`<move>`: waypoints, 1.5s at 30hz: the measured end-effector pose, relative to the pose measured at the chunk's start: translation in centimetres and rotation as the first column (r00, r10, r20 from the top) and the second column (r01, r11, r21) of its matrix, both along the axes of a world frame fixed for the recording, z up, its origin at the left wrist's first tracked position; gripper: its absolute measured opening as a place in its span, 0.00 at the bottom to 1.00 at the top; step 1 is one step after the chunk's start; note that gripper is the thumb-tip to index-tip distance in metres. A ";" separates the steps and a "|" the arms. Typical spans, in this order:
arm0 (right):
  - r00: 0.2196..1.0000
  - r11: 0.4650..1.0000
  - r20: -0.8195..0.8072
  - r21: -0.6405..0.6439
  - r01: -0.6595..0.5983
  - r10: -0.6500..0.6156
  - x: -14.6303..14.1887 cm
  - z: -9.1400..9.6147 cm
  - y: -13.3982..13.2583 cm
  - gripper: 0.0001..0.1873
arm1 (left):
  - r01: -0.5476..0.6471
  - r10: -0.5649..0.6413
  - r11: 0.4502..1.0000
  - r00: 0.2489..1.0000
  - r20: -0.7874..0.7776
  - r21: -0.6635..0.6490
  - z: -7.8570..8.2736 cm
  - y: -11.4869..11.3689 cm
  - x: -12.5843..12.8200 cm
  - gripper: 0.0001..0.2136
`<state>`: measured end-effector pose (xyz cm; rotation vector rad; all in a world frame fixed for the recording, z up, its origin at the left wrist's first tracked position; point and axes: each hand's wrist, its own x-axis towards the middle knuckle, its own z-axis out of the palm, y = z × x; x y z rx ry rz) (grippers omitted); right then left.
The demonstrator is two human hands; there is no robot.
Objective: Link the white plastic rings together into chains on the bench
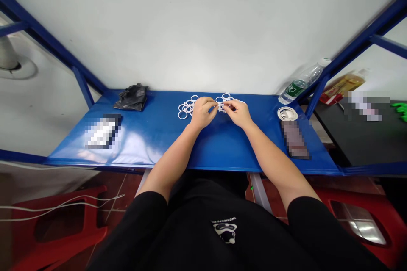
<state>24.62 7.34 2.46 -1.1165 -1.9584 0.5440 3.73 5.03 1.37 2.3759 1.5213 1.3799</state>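
Note:
Several small white rings point(186, 108) lie in a loose heap on the blue table point(152, 139), near its far edge. My left hand point(203, 113) and my right hand point(237, 112) meet above the table between two clusters of rings. Both hands are closed in a pinch on a white ring piece point(221, 107) held between them. More white rings point(227, 97) sit just behind my right hand's fingers.
A crumpled black bag point(132, 97) lies at the back left. A dark flat device point(103, 131) sits on the left, another point(294, 139) on the right beside a coiled white cable point(287, 114). A clear water bottle point(302, 81) leans at the back right. Red stools stand below.

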 end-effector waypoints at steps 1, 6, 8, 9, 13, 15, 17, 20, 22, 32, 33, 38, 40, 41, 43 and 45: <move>0.999 0.999 0.032 0.023 0.039 -0.040 0.5 0.0 0.5 0.17 | -0.050 0.051 0.999 0.999 -0.001 0.008 0.2 -0.1 -0.4 0.05; 0.926 0.951 0.218 0.103 0.291 -0.307 4.2 -1.2 3.6 0.24 | -0.246 0.247 0.969 0.968 0.031 -0.036 1.1 0.0 -2.7 0.03; 0.878 0.928 0.309 0.046 0.371 -0.366 5.3 -2.0 4.6 0.26 | -0.273 0.277 0.957 0.960 0.039 -0.094 1.1 0.3 -3.5 0.03; 0.853 0.915 0.356 0.008 0.404 -0.380 5.7 -2.3 5.0 0.27 | -0.283 0.289 0.951 0.957 0.036 -0.122 1.0 0.5 -3.8 0.03; 0.806 0.886 0.446 -0.055 0.460 -0.390 6.0 -2.9 5.3 0.26 | -0.333 0.339 0.918 0.941 -0.010 -0.215 0.3 1.1 -4.2 0.03; 0.808 0.891 0.435 -0.028 0.454 -0.398 5.7 -2.6 5.1 0.25 | -0.353 0.354 0.893 0.934 -0.049 -0.280 0.1 1.2 -4.3 0.03; 0.824 0.892 0.394 -0.025 0.452 -0.406 5.5 -2.3 4.8 0.20 | -0.364 0.354 0.868 0.931 -0.092 -0.337 0.0 1.2 -4.3 0.05; 0.868 0.884 0.250 -0.081 0.461 -0.430 5.2 -1.8 4.6 0.10 | -0.401 0.372 0.843 0.916 -0.151 -0.359 0.5 0.8 -4.2 0.10; 0.890 0.886 0.097 -0.097 0.454 -0.445 5.0 -1.5 4.4 0.09 | -0.436 0.397 0.828 0.900 -0.180 -0.352 1.1 0.5 -4.0 0.12; 0.959 0.956 -0.182 0.160 0.246 -0.216 0.5 0.0 0.3 0.07 | -0.398 0.371 0.868 0.917 -0.145 -0.298 1.1 0.1 -3.0 0.14; 0.965 0.957 -0.173 0.180 0.228 -0.198 0.2 0.0 0.0 0.07 | -0.405 0.380 0.866 0.914 -0.141 -0.292 0.9 0.2 -3.2 0.13; 0.975 0.955 -0.155 0.228 0.190 -0.157 -0.3 -0.1 -0.5 0.05 | -0.322 0.315 0.935 0.947 -0.070 -0.147 0.1 0.6 -3.2 0.14; 0.976 0.953 -0.157 0.238 0.188 -0.154 -0.3 -0.1 -0.6 0.05 | -0.215 0.211 0.972 0.976 -0.056 -0.095 0.1 0.5 -2.4 0.14; 0.977 0.953 -0.152 0.242 0.184 -0.150 -0.4 0.0 -0.7 0.06 | -0.158 0.153 0.984 0.987 -0.055 -0.087 0.0 0.4 -1.9 0.14; 0.983 0.954 -0.129 0.252 0.162 -0.132 -0.5 0.0 -0.9 0.07 | -0.042 0.038 0.995 0.998 -0.043 -0.092 -0.1 0.2 -1.0 0.15; 0.991 0.956 -0.086 0.270 0.118 -0.099 -0.8 -0.1 -1.3 0.08 | 0.066 -0.067 0.993 0.998 -0.006 -0.100 -0.3 0.2 -0.4 0.17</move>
